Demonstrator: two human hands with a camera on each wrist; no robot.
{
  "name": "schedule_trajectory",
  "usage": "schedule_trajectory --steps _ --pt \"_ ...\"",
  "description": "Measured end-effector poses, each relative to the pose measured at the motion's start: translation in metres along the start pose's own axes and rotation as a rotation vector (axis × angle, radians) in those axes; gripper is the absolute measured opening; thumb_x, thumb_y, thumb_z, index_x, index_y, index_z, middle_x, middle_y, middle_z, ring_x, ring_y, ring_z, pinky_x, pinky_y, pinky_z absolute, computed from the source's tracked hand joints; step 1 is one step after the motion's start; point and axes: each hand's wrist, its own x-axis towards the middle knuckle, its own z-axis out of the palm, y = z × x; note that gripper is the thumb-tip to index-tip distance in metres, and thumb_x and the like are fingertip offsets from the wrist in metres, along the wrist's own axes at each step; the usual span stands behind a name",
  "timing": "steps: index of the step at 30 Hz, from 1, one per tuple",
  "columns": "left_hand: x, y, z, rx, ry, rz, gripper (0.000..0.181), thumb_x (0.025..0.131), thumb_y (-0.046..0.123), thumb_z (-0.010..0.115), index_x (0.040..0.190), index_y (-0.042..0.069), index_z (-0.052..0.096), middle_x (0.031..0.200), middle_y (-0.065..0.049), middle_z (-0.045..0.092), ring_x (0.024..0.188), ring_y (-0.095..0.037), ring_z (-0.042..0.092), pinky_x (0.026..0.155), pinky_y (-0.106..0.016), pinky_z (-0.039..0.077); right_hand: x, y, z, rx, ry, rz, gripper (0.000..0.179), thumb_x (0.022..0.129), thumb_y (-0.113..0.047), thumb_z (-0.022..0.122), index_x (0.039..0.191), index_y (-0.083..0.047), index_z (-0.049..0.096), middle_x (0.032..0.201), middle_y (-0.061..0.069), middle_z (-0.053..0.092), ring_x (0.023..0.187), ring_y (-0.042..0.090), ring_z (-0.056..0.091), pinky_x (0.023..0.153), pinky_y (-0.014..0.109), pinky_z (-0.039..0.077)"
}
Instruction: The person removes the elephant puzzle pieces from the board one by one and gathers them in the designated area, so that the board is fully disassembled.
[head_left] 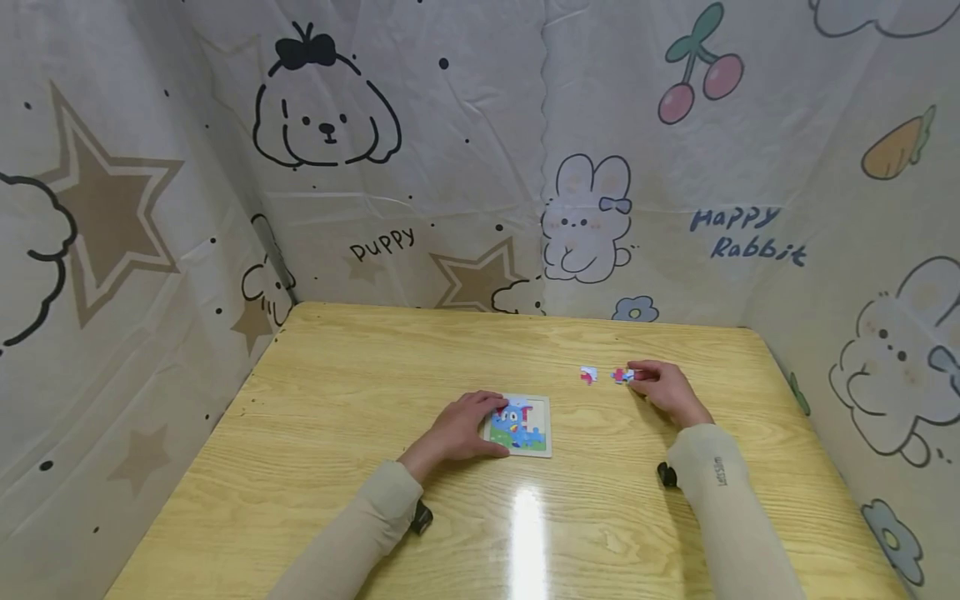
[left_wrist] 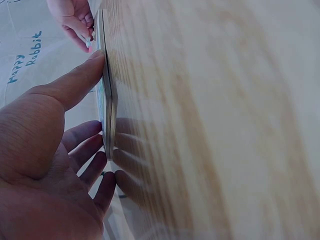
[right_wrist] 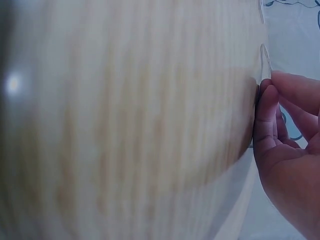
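Observation:
A small square jigsaw puzzle in a pale wooden frame [head_left: 551,429] lies on the table, partly filled with pieces that make up a blue cartoon animal. My left hand [head_left: 459,427] holds the frame from its left side, thumb at the near edge and fingers at the far edge. In the left wrist view the frame [left_wrist: 108,95] is seen edge-on between thumb and fingers. To the right, my right hand [head_left: 663,390] pinches a red, blue and white puzzle piece [head_left: 621,376] between thumb and fingertips, low over the tabletop. Another loose piece [head_left: 588,374], white and pink-red, lies left of it.
The light wooden table [head_left: 360,375] has a glossy surface with a bright reflection at the near middle. Printed curtains [head_left: 465,167] with cartoon animals and stars rise behind and on both sides of the table. Each wrist carries a small black camera [head_left: 422,517].

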Motion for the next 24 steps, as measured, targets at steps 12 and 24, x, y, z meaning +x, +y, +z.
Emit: schedule_trajectory --steps 12,24 --pt "0.001 -0.002 0.002 0.008 0.001 0.006 0.085 0.084 0.053 0.082 0.154 0.019 0.049 0.159 -0.005 0.046 0.148 -0.031 0.039 0.119 -0.056 0.035 -0.002 -0.003 0.000 -0.004 0.011 0.017 0.044 0.103 -0.008 0.062 0.145 0.003 0.055 0.124 0.022 0.060 0.102 0.027 0.057 0.073 0.022 0.051" --pt "0.002 -0.002 0.002 0.019 0.002 0.008 0.085 0.085 0.053 0.082 0.155 0.019 0.049 0.159 -0.005 0.046 0.149 -0.031 0.039 0.119 -0.055 0.035 -0.007 -0.010 0.009 0.032 -0.020 -0.062 0.041 0.105 -0.011 0.059 0.141 0.008 0.056 0.118 0.024 0.063 0.092 0.021 0.067 0.078 0.025 0.057"
